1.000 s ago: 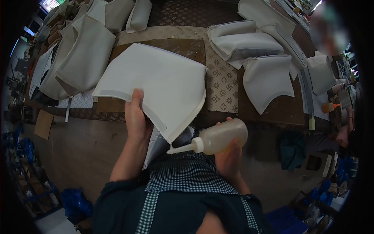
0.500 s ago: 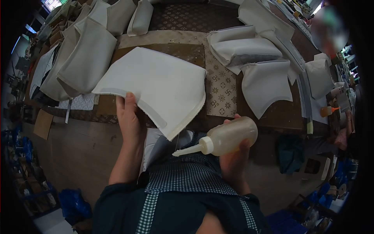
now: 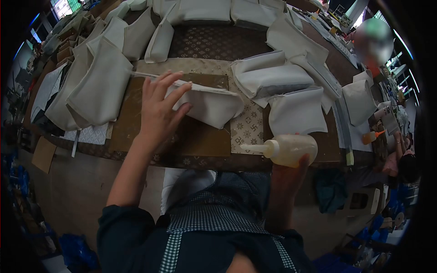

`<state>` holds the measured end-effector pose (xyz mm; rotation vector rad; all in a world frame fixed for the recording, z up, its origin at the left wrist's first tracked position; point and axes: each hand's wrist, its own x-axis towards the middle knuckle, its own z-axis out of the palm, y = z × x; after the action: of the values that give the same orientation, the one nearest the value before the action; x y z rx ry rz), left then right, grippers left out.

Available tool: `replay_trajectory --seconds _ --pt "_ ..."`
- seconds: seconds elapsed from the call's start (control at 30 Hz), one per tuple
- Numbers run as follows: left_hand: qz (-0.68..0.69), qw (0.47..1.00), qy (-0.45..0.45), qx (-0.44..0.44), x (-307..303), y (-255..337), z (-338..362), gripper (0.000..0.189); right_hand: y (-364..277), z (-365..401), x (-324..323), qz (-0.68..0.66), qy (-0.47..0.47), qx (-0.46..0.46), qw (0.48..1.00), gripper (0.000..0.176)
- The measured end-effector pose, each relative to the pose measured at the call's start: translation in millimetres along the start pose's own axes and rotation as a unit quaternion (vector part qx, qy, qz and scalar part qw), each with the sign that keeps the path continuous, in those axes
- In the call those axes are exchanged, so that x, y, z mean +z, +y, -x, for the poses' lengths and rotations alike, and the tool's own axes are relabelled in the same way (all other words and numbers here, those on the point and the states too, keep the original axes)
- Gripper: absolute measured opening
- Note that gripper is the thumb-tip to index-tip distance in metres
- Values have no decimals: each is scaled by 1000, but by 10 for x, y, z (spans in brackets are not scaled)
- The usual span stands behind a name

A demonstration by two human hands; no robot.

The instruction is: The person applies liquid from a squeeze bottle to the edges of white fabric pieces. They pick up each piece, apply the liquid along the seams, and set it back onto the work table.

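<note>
My left hand (image 3: pixel 159 107) grips the near edge of a white fabric piece (image 3: pixel 209 104) and holds it lifted and folded over a brown board (image 3: pixel 200 136) on the worktable. My right hand (image 3: pixel 289 170) holds a translucent squeeze bottle (image 3: pixel 287 149) with a white nozzle pointing left, just off the board's right front corner. The bottle's tip is apart from the fabric.
Several white fabric pieces (image 3: pixel 98 84) lie stacked along the left, the back and the right (image 3: pixel 296 111) of the table. A patterned brown cloth (image 3: pixel 248 125) covers the tabletop. Another person (image 3: pixel 400 159) works at the far right beside an orange-capped bottle (image 3: pixel 372 135).
My left hand has lifted the fabric piece up off my lap side and folded it back over the board. The bottle rose to table level and moved right.
</note>
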<state>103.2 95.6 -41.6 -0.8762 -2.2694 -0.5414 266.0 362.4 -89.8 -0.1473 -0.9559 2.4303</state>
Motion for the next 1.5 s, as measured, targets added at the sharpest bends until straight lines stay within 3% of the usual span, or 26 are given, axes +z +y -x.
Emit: replay_trajectory --seconds 0.23,0.33,0.47,0.77,0.97,1.5 --pt "66 993 -73 67 397 -298 -546 20 -146 -122 -17 64 7 -48 997 74" --pt "164 976 -111 89 303 -362 -689 15 -264 -235 21 98 -7 -88 991 80" --pt "155 966 -177 105 121 -262 -729 18 -377 -398 197 150 -15 -159 976 86" --pt "130 964 -191 129 150 -250 -779 21 -482 -908 524 273 -84 -279 917 90" --pt "136 965 -187 126 136 -273 -757 22 -465 -1114 594 314 -116 -281 899 88" --pt "135 968 -158 137 146 -314 -700 20 -429 -1192 599 253 -116 -228 933 74"
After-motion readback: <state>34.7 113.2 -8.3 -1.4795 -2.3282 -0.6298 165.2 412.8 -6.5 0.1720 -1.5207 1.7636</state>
